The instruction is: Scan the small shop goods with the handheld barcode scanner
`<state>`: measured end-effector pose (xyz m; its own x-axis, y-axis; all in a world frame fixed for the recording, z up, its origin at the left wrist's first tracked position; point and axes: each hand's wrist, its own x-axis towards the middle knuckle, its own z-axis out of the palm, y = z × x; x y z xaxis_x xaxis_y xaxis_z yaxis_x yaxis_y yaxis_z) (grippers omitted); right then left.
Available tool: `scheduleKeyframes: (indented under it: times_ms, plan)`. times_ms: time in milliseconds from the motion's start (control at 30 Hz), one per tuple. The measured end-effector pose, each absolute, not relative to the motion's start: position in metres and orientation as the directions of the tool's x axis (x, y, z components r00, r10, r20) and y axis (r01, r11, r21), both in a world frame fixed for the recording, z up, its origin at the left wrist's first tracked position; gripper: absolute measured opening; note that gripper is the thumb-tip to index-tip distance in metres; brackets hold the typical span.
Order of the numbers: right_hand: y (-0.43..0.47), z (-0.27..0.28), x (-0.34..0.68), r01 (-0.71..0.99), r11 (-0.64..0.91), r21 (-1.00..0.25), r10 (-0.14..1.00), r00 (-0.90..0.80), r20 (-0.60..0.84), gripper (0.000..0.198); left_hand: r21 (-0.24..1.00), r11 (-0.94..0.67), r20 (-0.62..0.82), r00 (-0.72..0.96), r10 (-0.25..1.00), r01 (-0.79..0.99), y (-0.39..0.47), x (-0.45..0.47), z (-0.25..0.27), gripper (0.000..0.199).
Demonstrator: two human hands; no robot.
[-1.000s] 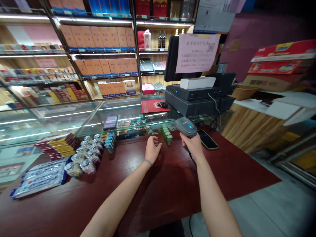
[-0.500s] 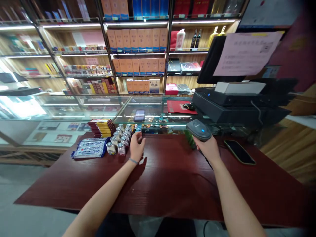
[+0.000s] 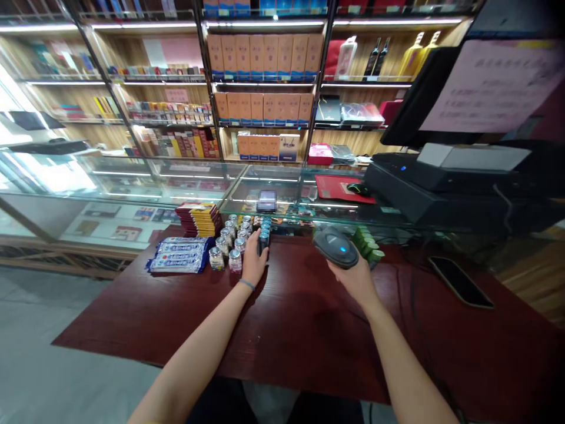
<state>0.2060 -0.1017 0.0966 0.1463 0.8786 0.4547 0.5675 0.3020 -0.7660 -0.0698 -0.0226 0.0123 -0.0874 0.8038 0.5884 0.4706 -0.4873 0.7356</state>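
My right hand point(image 3: 355, 280) is wrapped round the handle of a dark grey barcode scanner point(image 3: 336, 247), with a blue light showing on its head. The scanner is held above the table, in front of a row of green cylindrical containers point(image 3: 366, 244). On the left, my left hand point(image 3: 255, 260) has its fingers and thumb about the nearest small dark blue-topped container point(image 3: 263, 240), at the front of a row of such containers. Clear jars with silvery lids point(image 3: 235, 260) stand in rows just left of this hand.
Blue-and-white packets point(image 3: 179, 255) lie left of the jars, with stacked red and yellow boxes point(image 3: 198, 219) behind. A phone point(image 3: 461, 281) lies at right on the dark red table point(image 3: 282, 341). Beyond are a glass counter point(image 3: 238, 176), a monitor point(image 3: 419, 100) and a mouse point(image 3: 358, 188).
My left hand has moved forward onto the blue-topped container. The scanner has moved left, and more of the green containers shows. The view has shifted to the right.
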Motion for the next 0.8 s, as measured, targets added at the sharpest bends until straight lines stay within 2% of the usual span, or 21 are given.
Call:
scheduleKeyframes:
  times_ms: [267,467,633,733,800]
  plan:
    - [-0.115,0.079,0.190,0.582,0.284,-0.762,0.926,0.039,0.375,0.035,0.779,-0.425,0.473,0.012,0.881,0.462,-0.024,-0.066,0.004,0.074]
    - [-0.113,0.070,0.191,0.634,0.248,-0.733,0.942,0.017,0.334,0.041,0.758,-0.452,0.522,-0.022,0.853,0.471,-0.032,-0.067,0.007,0.061]
    - [-0.110,0.065,0.193,0.656,0.225,-0.721,0.946,0.031,0.324,0.038,0.756,-0.447,0.536,-0.062,0.842,0.478,-0.032,-0.066,0.009,0.044]
    - [-0.111,0.068,0.193,0.639,0.241,-0.731,0.937,0.043,0.347,0.042,0.787,-0.466,0.524,-0.038,0.851,0.405,-0.030,-0.065,0.011,0.039]
    - [-0.113,0.072,0.192,0.632,0.245,-0.735,0.930,0.060,0.361,0.040,0.841,-0.460,0.491,-0.046,0.870,0.286,-0.030,-0.064,0.014,0.039]
